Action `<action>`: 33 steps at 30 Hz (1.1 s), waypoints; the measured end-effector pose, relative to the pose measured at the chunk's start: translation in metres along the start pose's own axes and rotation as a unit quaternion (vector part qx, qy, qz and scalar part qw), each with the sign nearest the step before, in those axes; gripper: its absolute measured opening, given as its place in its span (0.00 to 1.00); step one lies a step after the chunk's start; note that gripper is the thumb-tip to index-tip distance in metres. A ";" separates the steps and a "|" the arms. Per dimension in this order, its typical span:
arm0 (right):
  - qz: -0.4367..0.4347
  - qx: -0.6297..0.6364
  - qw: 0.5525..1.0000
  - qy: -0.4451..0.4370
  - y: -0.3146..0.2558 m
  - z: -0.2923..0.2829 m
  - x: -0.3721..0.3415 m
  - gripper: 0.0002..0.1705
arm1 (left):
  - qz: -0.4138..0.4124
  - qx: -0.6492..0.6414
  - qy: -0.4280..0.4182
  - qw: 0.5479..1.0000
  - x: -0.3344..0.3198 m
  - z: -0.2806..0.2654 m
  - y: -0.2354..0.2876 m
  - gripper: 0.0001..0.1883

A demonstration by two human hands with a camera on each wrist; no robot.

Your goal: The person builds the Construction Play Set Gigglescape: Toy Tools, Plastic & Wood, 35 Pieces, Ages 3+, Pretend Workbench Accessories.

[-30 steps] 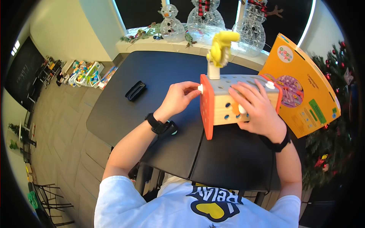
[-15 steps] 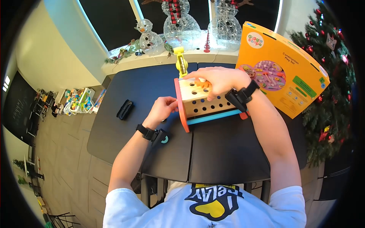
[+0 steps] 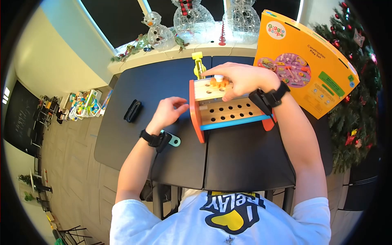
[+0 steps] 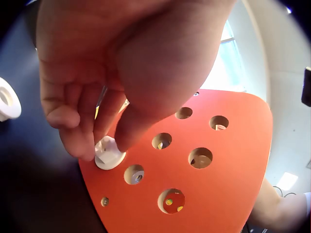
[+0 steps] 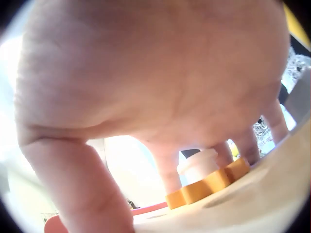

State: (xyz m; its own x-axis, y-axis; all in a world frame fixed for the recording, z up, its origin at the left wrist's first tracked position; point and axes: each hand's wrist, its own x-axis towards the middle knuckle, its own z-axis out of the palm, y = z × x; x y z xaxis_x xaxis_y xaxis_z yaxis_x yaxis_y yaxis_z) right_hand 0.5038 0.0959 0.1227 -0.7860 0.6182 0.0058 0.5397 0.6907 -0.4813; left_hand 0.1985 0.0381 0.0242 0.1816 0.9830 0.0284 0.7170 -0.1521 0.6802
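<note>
A wooden toy workbench [image 3: 224,111] stands on the dark table, with red end panels and a blue front bar. My right hand [image 3: 247,83] reaches over its top and grips it, thumb at the front and fingers toward the back. Under that palm sits an orange gear [image 5: 209,187] with a white peg [image 5: 198,164] through it. My left hand [image 3: 166,113] is beside the left red panel [image 4: 233,160], fingers loosely bent and parted. In the left wrist view, its thumb and fingertips are around a white hexagonal bolt head [image 4: 109,153] against the panel.
A yellow toy piece [image 3: 198,64] rises at the bench's back left. An orange play-set box [image 3: 322,53] leans at the right. A black case [image 3: 133,111] and a teal strip [image 3: 174,140] lie left on the table. A white ring [image 4: 8,99] shows near the left hand.
The workbench has turned so its holed front shelf faces me. My right hand has shifted from its side to over the top. My left fingers have drawn slightly back from the red panel.
</note>
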 end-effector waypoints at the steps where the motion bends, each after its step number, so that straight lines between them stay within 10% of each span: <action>1: -0.024 -0.048 0.998 0.037 -0.005 0.002 -0.009 0.51 | 0.007 0.041 0.004 0.999 -0.001 -0.004 -0.004 0.19; 12: -0.173 -0.058 0.929 0.323 -0.057 0.059 -0.043 0.19 | 0.023 0.167 -0.015 0.986 -0.020 -0.007 -0.038 0.19; 21: -0.096 0.222 0.922 0.304 -0.078 0.085 -0.035 0.18 | 0.213 -0.163 0.155 0.951 -0.045 -0.032 0.056 0.22; 29: -0.041 0.439 0.850 0.289 -0.086 0.086 -0.035 0.15 | 0.364 -0.058 0.157 0.916 -0.048 -0.019 0.091 0.26; 33: -0.049 0.357 0.878 0.316 -0.073 0.088 -0.038 0.12 | 0.357 -0.004 0.161 0.920 -0.049 -0.019 0.099 0.27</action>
State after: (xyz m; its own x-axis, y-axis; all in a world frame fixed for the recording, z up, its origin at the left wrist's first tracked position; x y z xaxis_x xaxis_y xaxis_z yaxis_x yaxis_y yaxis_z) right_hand 0.4680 -0.0113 0.0801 -0.3712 0.8097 0.4545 -0.0251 0.4805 -0.8766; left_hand 0.2479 -0.0235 0.1045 0.3945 0.6124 0.6851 0.4876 -0.7715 0.4087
